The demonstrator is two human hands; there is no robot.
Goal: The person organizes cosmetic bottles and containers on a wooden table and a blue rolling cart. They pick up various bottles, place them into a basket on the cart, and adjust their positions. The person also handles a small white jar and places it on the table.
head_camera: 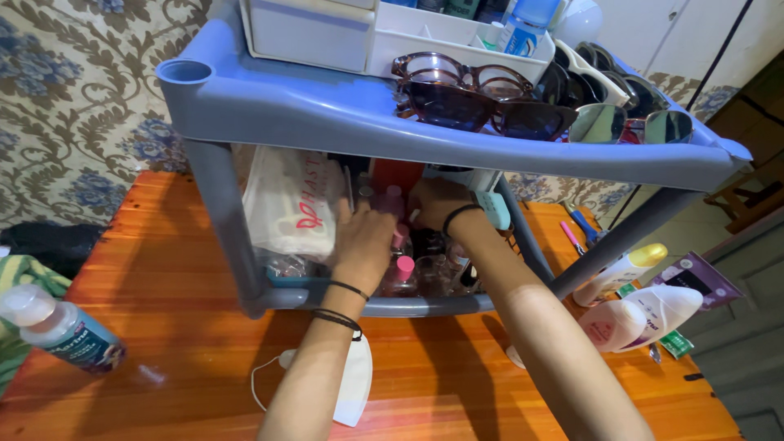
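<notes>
Both my hands reach into the lower tier of a blue plastic shelf rack on an orange wooden table. My left hand rests among several small clear bottles with pink caps; its fingers are hidden by the bottles. My right hand is deeper in, under the upper shelf, near a pale teal object. What its fingers hold is hidden. Black bands circle both wrists.
Several sunglasses and a white organiser box sit on the top shelf. A white bag hangs inside at left. A white face mask, a clear blue-labelled bottle, and lotion bottles lie on the table.
</notes>
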